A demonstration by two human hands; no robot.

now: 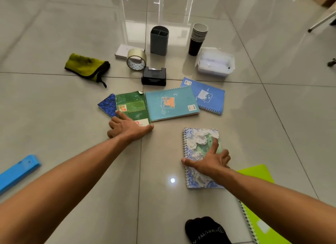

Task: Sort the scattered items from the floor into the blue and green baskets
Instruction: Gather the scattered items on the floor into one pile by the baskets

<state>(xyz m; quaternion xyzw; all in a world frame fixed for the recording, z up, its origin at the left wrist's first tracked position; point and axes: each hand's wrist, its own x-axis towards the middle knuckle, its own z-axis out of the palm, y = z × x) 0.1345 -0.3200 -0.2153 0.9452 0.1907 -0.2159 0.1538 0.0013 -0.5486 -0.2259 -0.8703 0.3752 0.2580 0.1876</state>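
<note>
Several notebooks lie on the tiled floor. My left hand [127, 128] grips the near edge of a green notebook [132, 105], index finger on its cover and thumb at its near right corner. That notebook overlaps a dark blue notebook [108, 104]. My right hand [209, 162] spans a cloud-patterned spiral notebook [198, 138], thumb on the spiral edge and fingers spread on the cover. A teal spiral notebook [171, 104] and a blue spiral notebook [209, 96] lie beyond. A blue plastic edge [18, 173], perhaps the blue basket, shows at the left. I see no green basket.
Farther off are a yellow-green cloth [85, 65], a tape roll [136, 59], a black box [154, 76], a grey pen holder [159, 41], stacked paper cups [197, 40], a flat white box [123, 51] and a clear plastic container [215, 62]. A lime-green spiral notebook [254, 220] and my black-socked foot [205, 231] are nearest.
</note>
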